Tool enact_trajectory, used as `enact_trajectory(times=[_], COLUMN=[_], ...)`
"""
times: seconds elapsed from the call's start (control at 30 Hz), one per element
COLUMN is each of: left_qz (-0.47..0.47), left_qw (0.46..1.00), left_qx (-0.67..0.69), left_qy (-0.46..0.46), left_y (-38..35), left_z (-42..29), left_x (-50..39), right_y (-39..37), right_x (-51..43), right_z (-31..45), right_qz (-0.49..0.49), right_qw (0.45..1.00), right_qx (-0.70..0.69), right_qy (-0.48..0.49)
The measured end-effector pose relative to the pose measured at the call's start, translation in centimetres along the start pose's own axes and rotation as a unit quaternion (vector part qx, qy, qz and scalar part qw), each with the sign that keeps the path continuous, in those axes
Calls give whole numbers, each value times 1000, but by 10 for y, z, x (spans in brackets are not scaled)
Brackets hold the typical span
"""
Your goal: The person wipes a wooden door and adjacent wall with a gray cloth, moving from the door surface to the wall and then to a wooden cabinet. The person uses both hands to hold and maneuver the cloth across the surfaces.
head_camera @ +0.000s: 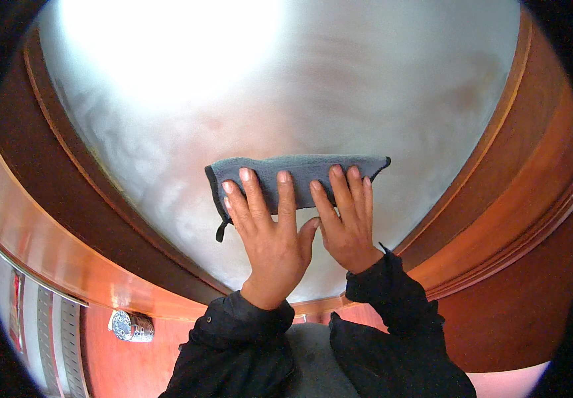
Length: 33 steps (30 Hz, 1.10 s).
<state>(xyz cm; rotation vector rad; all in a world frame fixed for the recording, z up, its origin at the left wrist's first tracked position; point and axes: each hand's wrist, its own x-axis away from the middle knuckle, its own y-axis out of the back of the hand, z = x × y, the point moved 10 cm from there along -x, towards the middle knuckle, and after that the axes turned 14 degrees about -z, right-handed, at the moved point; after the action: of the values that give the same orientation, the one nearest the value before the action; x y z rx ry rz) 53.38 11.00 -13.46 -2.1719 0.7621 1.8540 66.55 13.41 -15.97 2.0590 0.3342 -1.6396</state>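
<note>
A folded grey microfibre cloth [306,186] with black edging lies on a pale, glossy panel [366,109]. My left hand [271,239] rests flat on the cloth's left half with its fingers spread. On the right half lie the fingers of my right hand [348,219], also laid flat. Neither hand curls round the cloth. The left thumb points towards the right hand, and the two appear to touch. A black hanging loop [220,233] sticks out at the cloth's lower left corner. What lies under the cloth is hidden.
A brown wooden border [92,184] surrounds the panel, with a glossy wooden edge [67,239] outside it. Bright glare covers the panel's upper left. A patterned cylindrical container [134,326] stands on the reddish floor [127,368] at lower left, near a slatted pale unit [57,333].
</note>
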Motion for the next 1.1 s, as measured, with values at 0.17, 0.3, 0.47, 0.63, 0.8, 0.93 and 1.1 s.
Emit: enact_trajectory(times=[0.17,0.3,0.47,0.63,0.8,0.93,1.1], left_qz=[12,53,115,98,65,51,25], left_qw=[1000,998,992,994,995,995,996], left_qx=[14,36,47,50,51,59,-16], left_qy=[9,27,-9,-22,-50,-65,-80], left_y=[-7,-12,-17,-19,-16,-6,1], left_z=[7,14,12,8,-5,-21,-40], left_x=[-5,7,36,33,-12,-45,-37], right_y=[-11,-15,-14,-14,-5,26,54], right_x=[-9,-2,40,62,10,-47,-67], right_z=[-10,-15,-22,-20,-39,-63,-61], right_qz=[-32,-37,-9,35,-11,-81,-120], right_qw=[999,999,1000,998,992,990,989], right_qx=[-9,1,23,6,-28,-28,8], right_qy=[-11,-6,-17,-56,-119,-109,-84])
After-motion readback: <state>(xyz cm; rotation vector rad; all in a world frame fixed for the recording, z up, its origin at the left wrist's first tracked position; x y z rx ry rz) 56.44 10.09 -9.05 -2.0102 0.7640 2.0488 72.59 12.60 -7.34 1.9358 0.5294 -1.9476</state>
